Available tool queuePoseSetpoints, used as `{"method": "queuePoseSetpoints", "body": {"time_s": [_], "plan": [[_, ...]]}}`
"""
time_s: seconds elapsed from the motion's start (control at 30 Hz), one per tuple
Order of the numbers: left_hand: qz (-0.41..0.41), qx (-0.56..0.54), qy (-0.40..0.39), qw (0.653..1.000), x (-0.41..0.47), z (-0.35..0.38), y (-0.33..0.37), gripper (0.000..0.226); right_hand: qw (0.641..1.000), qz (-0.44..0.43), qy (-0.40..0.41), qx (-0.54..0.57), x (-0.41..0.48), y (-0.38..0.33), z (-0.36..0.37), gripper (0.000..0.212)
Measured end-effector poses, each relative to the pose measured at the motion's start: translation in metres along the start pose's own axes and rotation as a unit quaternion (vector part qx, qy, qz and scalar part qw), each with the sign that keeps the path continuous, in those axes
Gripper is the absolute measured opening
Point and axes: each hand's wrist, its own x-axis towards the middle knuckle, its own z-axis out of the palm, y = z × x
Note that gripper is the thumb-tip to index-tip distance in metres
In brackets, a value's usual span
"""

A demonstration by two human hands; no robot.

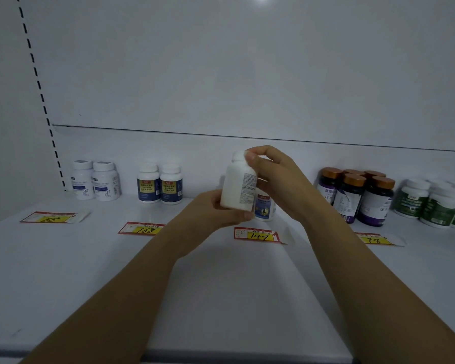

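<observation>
A white plastic pill bottle (235, 185) with a white cap and small print on its side is held upright above the white shelf (221, 285). My left hand (216, 208) grips its base from below and the left. My right hand (271, 177) comes from the right, its fingertips pinching the cap while the palm lies against the bottle's side. Behind the held bottle stands another white bottle with a blue label (264, 208), partly hidden.
Along the shelf's back stand two white bottles (95, 181), two blue-labelled bottles (159, 183), several dark bottles with copper caps (357, 195) and green-labelled bottles (431, 203). Red-and-yellow price tags (258, 234) lie in front of each group. A slotted upright (37, 82) runs up the left.
</observation>
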Motion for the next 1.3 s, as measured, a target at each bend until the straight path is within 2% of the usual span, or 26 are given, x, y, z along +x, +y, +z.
{"method": "queuePoseSetpoints", "body": {"time_s": [0.17, 0.23, 0.37, 0.43, 0.57, 0.63, 0.77, 0.83, 1.03, 1.1, 1.2, 1.3], "plan": [[0.021, 0.074, 0.056, 0.995, 0.002, 0.000, 0.001, 0.049, 0.996, -0.006, 0.021, -0.084, -0.002, 0.000, 0.004, 0.032], [0.005, 0.064, 0.042, 0.997, 0.003, 0.000, 0.000, 0.047, 0.998, -0.001, 0.023, -0.060, -0.002, 0.001, 0.001, 0.027], [-0.031, -0.047, -0.012, 0.998, 0.001, -0.001, 0.002, 0.039, 0.998, 0.025, 0.000, 0.059, 0.000, 0.000, -0.004, 0.016], [-0.014, -0.007, 0.013, 1.000, 0.001, 0.000, 0.002, 0.037, 0.998, 0.028, -0.009, 0.056, 0.001, 0.002, -0.002, 0.016], [0.004, 0.085, 0.085, 0.993, 0.001, 0.002, 0.003, 0.045, 0.999, 0.003, 0.021, -0.049, -0.001, 0.002, 0.004, 0.029], [-0.004, 0.076, 0.071, 0.995, 0.001, 0.001, 0.003, 0.045, 0.999, 0.000, 0.035, -0.029, -0.002, 0.002, 0.002, 0.026], [-0.036, -0.032, -0.012, 0.999, 0.000, 0.002, 0.005, 0.028, 0.997, 0.025, 0.017, 0.067, -0.001, 0.000, -0.004, 0.015], [-0.035, -0.027, -0.005, 0.999, 0.001, 0.001, 0.005, 0.030, 0.996, 0.026, 0.000, 0.090, -0.001, 0.001, -0.003, 0.016], [-0.001, 0.059, 0.061, 0.996, 0.002, 0.000, 0.003, 0.042, 0.998, 0.005, 0.032, -0.045, -0.003, 0.005, 0.001, 0.032], [-0.006, 0.046, 0.043, 0.998, 0.001, 0.001, 0.003, 0.044, 0.999, 0.018, 0.031, -0.013, -0.003, 0.006, -0.003, 0.028], [-0.007, 0.042, 0.009, 0.999, -0.001, 0.001, 0.005, 0.029, 0.997, 0.040, 0.016, 0.063, -0.002, 0.005, -0.007, 0.022], [-0.003, 0.056, 0.022, 0.998, -0.001, 0.001, 0.005, 0.031, 0.996, 0.046, -0.015, 0.081, -0.002, 0.005, -0.006, 0.022]]}}
